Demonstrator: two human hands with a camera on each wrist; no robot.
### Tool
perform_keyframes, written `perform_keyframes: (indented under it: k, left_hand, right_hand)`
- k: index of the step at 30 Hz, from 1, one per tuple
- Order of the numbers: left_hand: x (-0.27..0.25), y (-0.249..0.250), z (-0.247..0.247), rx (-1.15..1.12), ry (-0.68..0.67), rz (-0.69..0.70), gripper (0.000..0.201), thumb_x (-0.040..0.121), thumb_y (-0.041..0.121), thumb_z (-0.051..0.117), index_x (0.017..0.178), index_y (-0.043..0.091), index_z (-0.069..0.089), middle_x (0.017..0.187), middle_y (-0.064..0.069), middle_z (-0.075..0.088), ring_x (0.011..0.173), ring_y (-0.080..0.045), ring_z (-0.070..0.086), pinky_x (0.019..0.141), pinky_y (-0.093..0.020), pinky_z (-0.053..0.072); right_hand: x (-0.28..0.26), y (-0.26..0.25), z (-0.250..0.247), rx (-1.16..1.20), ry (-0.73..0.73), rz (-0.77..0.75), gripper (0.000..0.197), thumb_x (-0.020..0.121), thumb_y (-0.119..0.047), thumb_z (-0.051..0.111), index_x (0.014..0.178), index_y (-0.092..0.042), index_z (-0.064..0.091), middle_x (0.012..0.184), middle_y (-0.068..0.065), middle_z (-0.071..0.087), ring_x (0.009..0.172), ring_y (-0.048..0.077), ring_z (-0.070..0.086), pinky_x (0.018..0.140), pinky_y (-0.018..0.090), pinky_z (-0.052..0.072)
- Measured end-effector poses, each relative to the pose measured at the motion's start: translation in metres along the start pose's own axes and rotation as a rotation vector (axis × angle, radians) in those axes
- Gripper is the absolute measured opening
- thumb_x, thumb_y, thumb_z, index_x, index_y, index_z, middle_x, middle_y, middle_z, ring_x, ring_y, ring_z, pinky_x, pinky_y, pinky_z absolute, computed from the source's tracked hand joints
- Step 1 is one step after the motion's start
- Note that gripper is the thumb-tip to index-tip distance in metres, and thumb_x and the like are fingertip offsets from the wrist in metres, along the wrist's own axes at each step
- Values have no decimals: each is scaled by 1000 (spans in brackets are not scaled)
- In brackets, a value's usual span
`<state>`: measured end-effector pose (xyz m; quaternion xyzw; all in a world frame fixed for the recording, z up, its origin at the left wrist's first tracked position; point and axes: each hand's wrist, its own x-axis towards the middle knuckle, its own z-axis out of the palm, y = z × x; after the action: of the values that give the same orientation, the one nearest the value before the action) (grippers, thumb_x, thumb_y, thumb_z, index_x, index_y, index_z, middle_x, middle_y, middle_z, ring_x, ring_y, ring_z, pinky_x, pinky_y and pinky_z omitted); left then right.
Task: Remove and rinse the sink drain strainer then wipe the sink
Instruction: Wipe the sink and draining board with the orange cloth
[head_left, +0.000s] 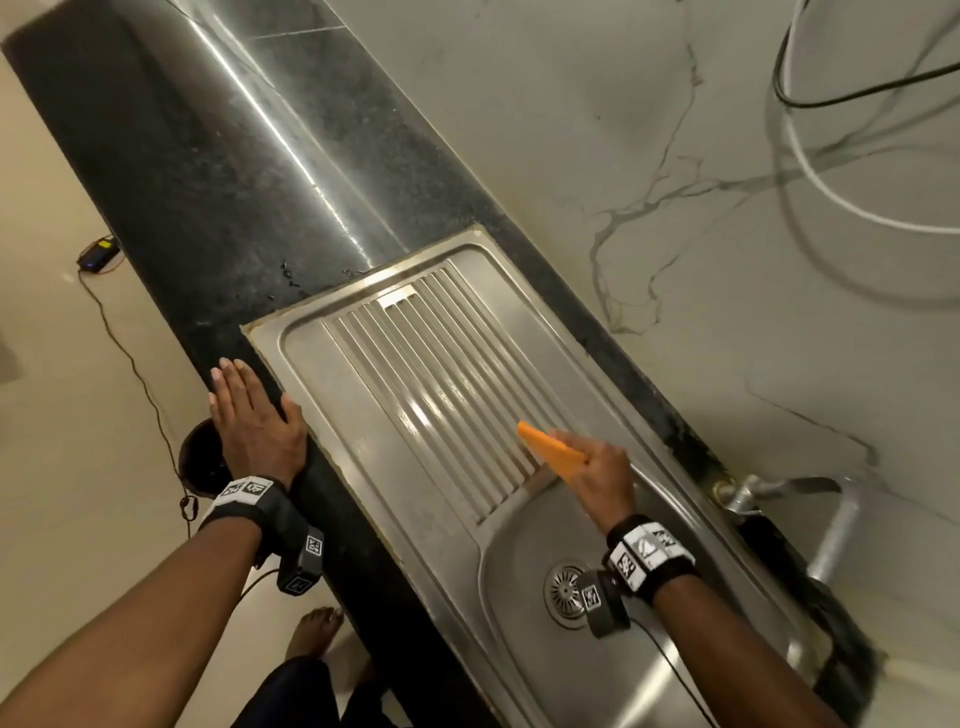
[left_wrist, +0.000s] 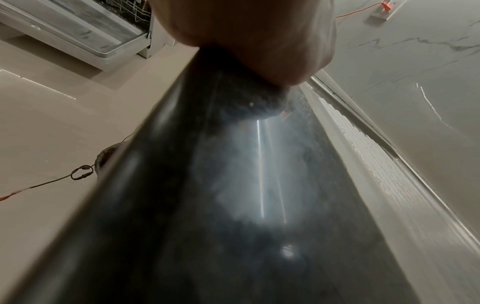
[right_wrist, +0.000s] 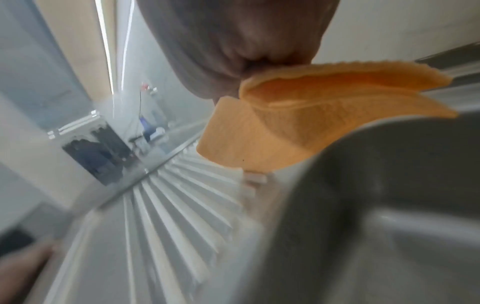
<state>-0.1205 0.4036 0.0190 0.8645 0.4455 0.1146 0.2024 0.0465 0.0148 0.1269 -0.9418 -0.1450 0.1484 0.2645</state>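
A steel sink (head_left: 524, 670) with a ribbed drainboard (head_left: 431, 374) runs diagonally across the head view. The round drain strainer (head_left: 563, 590) sits in the basin floor, partly behind my right wrist camera. My right hand (head_left: 597, 475) grips a folded orange cloth (head_left: 550, 449) over the near end of the drainboard ribs; the right wrist view shows the cloth (right_wrist: 285, 127) bunched in my fingers above the ribs (right_wrist: 182, 197). My left hand (head_left: 249, 415) lies flat with straight fingers on the black counter edge beside the sink's left rim; in the left wrist view the palm (left_wrist: 246, 37) presses the counter (left_wrist: 233, 185).
The black stone counter (head_left: 218, 171) stretches away to the upper left. A tap (head_left: 779, 491) juts from the marble wall (head_left: 675, 156) beside the basin. A round dark object (head_left: 200, 457) and a cable (head_left: 130, 353) lie on the floor left of the counter. My bare foot (head_left: 311, 631) stands below.
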Motion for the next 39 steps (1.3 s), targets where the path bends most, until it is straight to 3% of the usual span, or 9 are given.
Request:
perform_keyframes:
  k: [2,4,8,11,16,20,24,29,39]
  left_hand:
    - [1,0,-1,5,-8,-3,74,103,29,46,161,2,9,170,-18,6,159,-33,3,129,-50,8]
    - [2,-1,0,11,-11,-4,74,103,31,44,161,3,9,171,-17,6,159,-32,3,129,-50,8]
    - [1,-1,2,17,-9,-9,75,100,39,33,162,3,9,171,-16,5,159,-30,2,129,-49,8]
    - [3,-1,2,13,10,-14,76,99,39,33,162,5,9,171,-14,5,159,-28,2,129,-50,11]
    - [1,3,3,3,20,-21,75,100,40,30,163,7,8,172,-11,3,160,-24,-2,130,-48,9]
    - [3,1,4,11,24,-18,74,101,39,31,163,7,9,172,-12,5,160,-24,-2,130,-47,8]
    - [-1,-1,5,11,22,-22,74,100,39,32,163,7,9,172,-11,4,160,-24,-1,129,-48,9]
    - [0,-1,4,6,14,-18,75,100,41,31,163,7,8,172,-12,3,160,-25,-1,129,-49,10]
    - [-1,-2,4,23,-2,0,75,100,38,32,161,2,9,170,-18,7,159,-32,4,129,-47,6]
  right_hand:
    - [34,-37,-11,62,93,-14,38,90,-6,60,118,-28,73,100,-5,77,86,13,71,74,24,56]
    - [74,-78,-15,71,117,-58,44,87,1,54,121,-19,72,107,0,76,94,15,69,85,28,56]
    - [161,-147,13,60,148,-147,52,86,1,50,127,-27,68,115,3,73,99,19,69,92,34,56]
    - [213,-185,52,-106,138,-325,60,82,-1,52,131,-33,63,127,3,69,110,25,67,92,36,54]
    - [249,-174,100,-589,-81,-515,58,95,-4,44,150,-22,40,160,7,33,139,35,41,99,54,46]
    - [245,-145,112,-704,-266,-575,82,88,13,37,159,-24,15,167,8,9,152,40,12,114,61,29]
    - [229,-129,99,-705,-301,-581,82,91,11,40,159,-25,12,168,7,8,152,39,12,112,57,35]
    - [168,-72,89,-683,-308,-494,88,90,13,40,160,-25,2,168,7,-3,154,36,1,121,60,18]
    - [38,25,57,-711,-247,-327,91,88,13,42,160,-21,-3,168,5,-6,154,34,4,122,55,17]
